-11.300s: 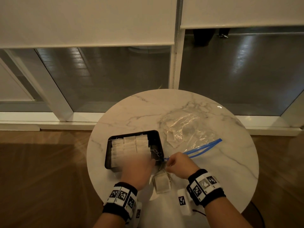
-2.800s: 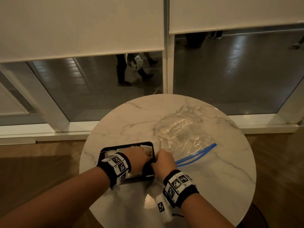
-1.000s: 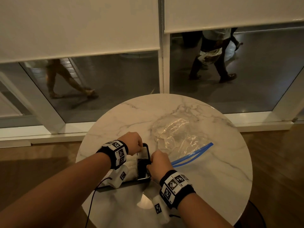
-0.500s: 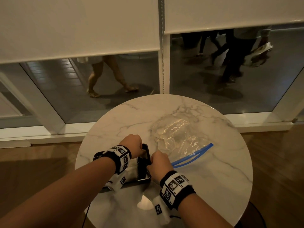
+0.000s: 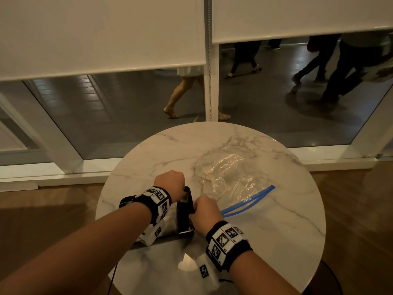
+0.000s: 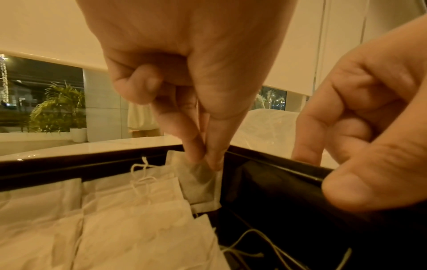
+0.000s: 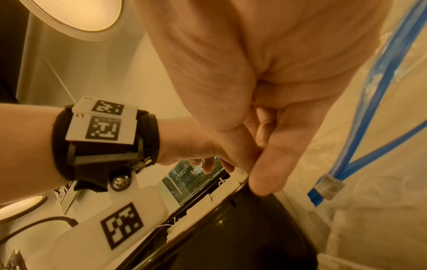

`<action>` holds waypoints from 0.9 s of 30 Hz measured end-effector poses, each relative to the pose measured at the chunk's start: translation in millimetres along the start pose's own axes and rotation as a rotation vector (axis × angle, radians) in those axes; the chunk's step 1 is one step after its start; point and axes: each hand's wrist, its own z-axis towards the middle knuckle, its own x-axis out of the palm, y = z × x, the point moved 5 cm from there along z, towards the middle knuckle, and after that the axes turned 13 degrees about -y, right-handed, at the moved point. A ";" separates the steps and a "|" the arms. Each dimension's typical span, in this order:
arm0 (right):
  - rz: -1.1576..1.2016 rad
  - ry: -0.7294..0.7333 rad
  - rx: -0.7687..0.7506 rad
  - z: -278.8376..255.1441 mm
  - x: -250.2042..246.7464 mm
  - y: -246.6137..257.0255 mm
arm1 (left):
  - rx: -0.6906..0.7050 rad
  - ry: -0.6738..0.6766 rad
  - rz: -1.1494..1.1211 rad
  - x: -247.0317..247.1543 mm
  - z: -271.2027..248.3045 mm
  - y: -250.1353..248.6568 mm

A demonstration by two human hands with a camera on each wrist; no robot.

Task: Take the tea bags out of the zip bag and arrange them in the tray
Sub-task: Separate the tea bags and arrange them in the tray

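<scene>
A black tray [image 5: 188,209] sits at the table's near left, with rows of white tea bags [image 6: 120,210] lying flat in it. My left hand [image 6: 205,161] pinches the top of one tea bag [image 6: 198,182] with thumb and fingertips, standing it in the tray's far right corner. In the head view the left hand [image 5: 170,183] covers that corner. My right hand [image 5: 203,211] grips the tray's right rim [image 6: 289,164], thumb [image 7: 265,173] inside. The clear zip bag [image 5: 229,177] with its blue seal [image 5: 248,201] lies crumpled to the right of the tray.
The round marble table [image 5: 276,241] stands before a window with lowered blinds [image 5: 102,35]. Loose tea-bag strings [image 6: 254,246] trail across the tray's dark bare right strip. People walk past outside the glass [image 5: 329,71]. Wooden floor surrounds the table.
My left hand went from the tray's middle to its far right corner and has held there for the last second. The right hand stays on the tray's rim. The tea bags once lying by the tray's front are gone.
</scene>
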 end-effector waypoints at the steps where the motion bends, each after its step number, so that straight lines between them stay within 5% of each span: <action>1: 0.005 0.001 0.002 -0.1 0.0 0.2 | 0.003 0.005 0.008 -0.3 -0.6 0.0; 27: 0.034 -0.008 0.019 -5.1 -4.7 1.7 | -0.156 -0.016 -0.049 -8.0 -1.1 17.6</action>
